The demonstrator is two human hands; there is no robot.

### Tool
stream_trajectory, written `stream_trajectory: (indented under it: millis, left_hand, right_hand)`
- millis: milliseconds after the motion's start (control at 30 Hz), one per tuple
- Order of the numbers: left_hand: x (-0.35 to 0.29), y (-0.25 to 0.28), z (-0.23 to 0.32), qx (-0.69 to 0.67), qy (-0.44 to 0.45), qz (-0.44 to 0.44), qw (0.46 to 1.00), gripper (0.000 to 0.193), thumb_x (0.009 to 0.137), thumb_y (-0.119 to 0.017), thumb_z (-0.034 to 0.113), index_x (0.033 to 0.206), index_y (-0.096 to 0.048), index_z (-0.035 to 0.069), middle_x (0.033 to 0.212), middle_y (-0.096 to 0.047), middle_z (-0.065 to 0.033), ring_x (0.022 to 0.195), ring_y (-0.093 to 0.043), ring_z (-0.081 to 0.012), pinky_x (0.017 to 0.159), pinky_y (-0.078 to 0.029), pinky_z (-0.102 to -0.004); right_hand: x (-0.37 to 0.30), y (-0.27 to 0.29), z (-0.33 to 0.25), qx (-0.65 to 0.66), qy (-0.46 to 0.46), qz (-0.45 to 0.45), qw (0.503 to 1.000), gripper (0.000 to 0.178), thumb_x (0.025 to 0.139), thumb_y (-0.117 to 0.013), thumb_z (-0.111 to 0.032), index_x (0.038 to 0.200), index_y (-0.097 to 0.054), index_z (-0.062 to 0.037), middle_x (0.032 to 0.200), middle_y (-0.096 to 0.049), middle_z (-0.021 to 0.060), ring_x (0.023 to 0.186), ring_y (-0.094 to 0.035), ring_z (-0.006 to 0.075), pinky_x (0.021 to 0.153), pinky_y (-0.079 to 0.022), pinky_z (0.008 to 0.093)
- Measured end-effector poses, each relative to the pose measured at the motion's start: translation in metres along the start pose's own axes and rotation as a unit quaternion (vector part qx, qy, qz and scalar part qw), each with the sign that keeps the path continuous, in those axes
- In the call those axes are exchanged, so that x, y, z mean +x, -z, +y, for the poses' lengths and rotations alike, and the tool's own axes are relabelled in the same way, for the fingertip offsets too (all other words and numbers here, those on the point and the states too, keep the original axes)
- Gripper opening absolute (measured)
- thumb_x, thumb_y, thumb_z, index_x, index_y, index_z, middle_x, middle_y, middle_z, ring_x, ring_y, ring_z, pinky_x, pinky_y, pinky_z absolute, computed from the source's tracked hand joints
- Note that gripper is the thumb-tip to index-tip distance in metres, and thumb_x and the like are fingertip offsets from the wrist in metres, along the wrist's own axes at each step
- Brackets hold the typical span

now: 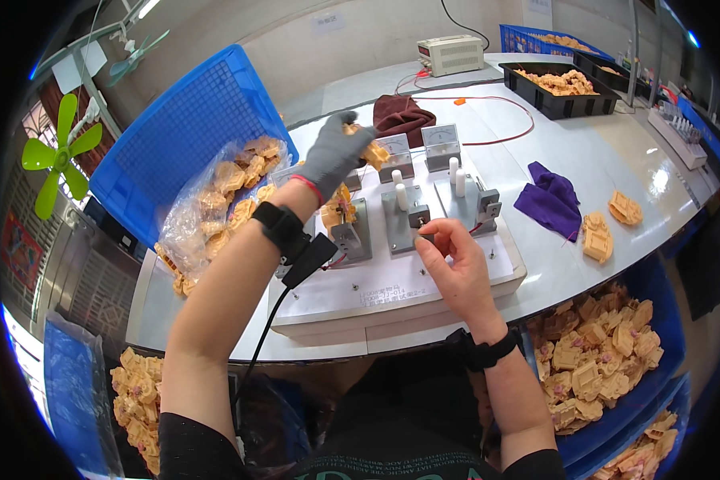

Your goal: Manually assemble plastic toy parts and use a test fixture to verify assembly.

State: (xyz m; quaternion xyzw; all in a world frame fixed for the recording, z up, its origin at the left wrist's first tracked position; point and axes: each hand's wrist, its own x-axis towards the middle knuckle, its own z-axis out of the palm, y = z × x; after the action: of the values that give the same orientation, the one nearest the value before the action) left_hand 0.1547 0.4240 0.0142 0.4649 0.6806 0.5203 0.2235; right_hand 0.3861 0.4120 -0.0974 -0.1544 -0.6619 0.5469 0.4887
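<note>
- Two hands worked over a white test fixture (424, 280) at the centre of the frame; the gloved left hand (334, 154), just above centre, had its fingers closed around a tan moulded plastic part (374, 152), held up over the fixture's far edge.
- That part was pale orange-tan and blocky with ribbed edges; the glove hid most of it, so its full shape was hard to make out.
- The bare right hand (450, 260), at centre, pinched a small grey clamp lever (418, 216) on the fixture between thumb and fingertips.
- A second tan part (338, 210) sat in the fixture's left clamp, partly hidden by the left wrist.
- More such parts filled a clear bag (216, 204) in the blue basket (176, 136) at upper left, and a blue bin (664, 320) at lower right, cut off by the frame's rim.
- Two loose parts (608, 224) and a purple cloth (554, 200) lay on the white surface (608, 152) at right.
</note>
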Motion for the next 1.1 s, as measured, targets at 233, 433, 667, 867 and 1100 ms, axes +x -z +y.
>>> stream_trajectory:
  millis: [233, 433, 667, 867, 1100]
  left_hand:
    - [-0.031, -0.021, 0.013, 0.281, -0.077, -0.086, 0.953, 0.058, 0.091, -0.067, 0.022, 0.141, -0.044, 0.005, 0.134, -0.048, -0.0171, 0.112, -0.06, -0.0245, 0.092, -0.053, -0.0329]
    - [-0.063, -0.011, 0.01, 0.318, -0.279, -0.207, 0.882, 0.063, 0.087, -0.07, 0.006, 0.143, -0.042, 0.006, 0.144, -0.04, -0.0179, 0.128, -0.051, -0.0314, 0.106, -0.047, -0.037]
    - [-0.062, -0.018, 0.005, 0.389, -0.265, -0.236, 0.85, 0.07, 0.086, -0.068, 0.004, 0.148, -0.037, 0.008, 0.151, -0.038, -0.0214, 0.135, -0.045, -0.0369, 0.11, -0.042, -0.0406]
    - [-0.072, -0.02, 0.008, 0.404, -0.198, -0.261, 0.854, 0.075, 0.085, -0.069, 0.007, 0.151, -0.034, 0.008, 0.154, -0.036, -0.0201, 0.133, -0.047, -0.0359, 0.109, -0.042, -0.0393]
    - [-0.119, 0.059, 0.019, 0.296, -0.245, -0.085, 0.919, 0.069, 0.086, -0.07, 0.0, 0.148, -0.04, 0.007, 0.149, -0.045, -0.0124, 0.135, -0.046, -0.0221, 0.111, -0.041, -0.0366]
  right_hand:
    - [-0.002, 0.004, 0.003, -0.002, -0.013, 0.006, 1.0, 0.019, 0.09, -0.069, -0.014, 0.105, -0.062, -0.005, 0.081, -0.057, 0.0001, 0.072, -0.052, 0.0083, 0.068, -0.046, 0.0238]
    - [0.0, 0.003, -0.001, -0.005, -0.009, 0.008, 1.0, 0.018, 0.089, -0.069, -0.013, 0.104, -0.062, -0.0047, 0.081, -0.056, 0.0005, 0.072, -0.051, 0.0087, 0.067, -0.046, 0.0242]
    - [0.0, 0.004, -0.001, -0.012, -0.004, 0.007, 1.0, 0.018, 0.089, -0.068, -0.013, 0.104, -0.062, -0.0044, 0.082, -0.057, 0.0008, 0.072, -0.051, 0.0089, 0.068, -0.046, 0.0242]
    - [-0.003, -0.002, 0.0, -0.023, -0.006, 0.009, 1.0, 0.024, 0.089, -0.069, -0.014, 0.11, -0.061, -0.0046, 0.091, -0.059, 0.0027, 0.077, -0.055, 0.0104, 0.072, -0.048, 0.0257]
    - [-0.004, -0.001, 0.017, -0.02, 0.044, 0.115, 0.992, 0.037, 0.094, -0.065, -0.013, 0.126, -0.051, -0.0018, 0.118, -0.056, 0.0096, 0.1, -0.057, 0.0168, 0.087, -0.049, 0.0308]
